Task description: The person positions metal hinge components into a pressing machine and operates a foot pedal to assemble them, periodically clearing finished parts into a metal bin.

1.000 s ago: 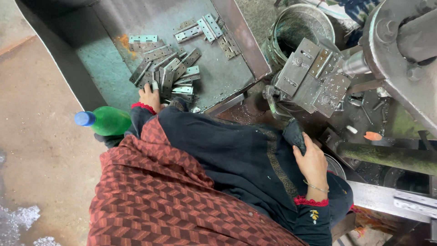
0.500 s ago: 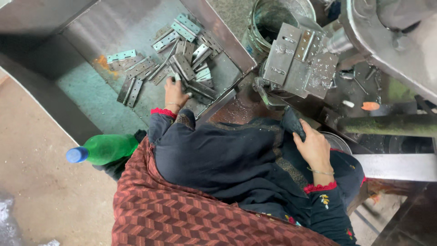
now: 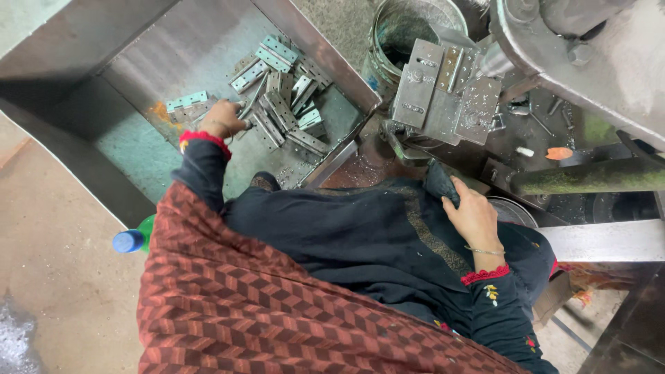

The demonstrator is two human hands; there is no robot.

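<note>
Hinges [image 3: 280, 104] lay in a heap in the metal tray [image 3: 138, 149], and we had our left hand [image 3: 222, 119] among them.

Our left hand was curled shut on a hinge at the near edge of the heap, with the rest of the grey metal pieces spread just past our fingers. Our right hand [image 3: 474, 216] rested on our dark lap, well apart from the tray, with its fingers closed around a dark cloth [image 3: 440, 181]. Past our right hand stood the grey metal block of the press machine [image 3: 447, 90], and beside that a round bucket [image 3: 409, 31]. A green bottle with a blue cap [image 3: 131, 240] lay on the floor, below our left arm and partly hidden by our red patterned shawl [image 3: 263, 312].
</note>
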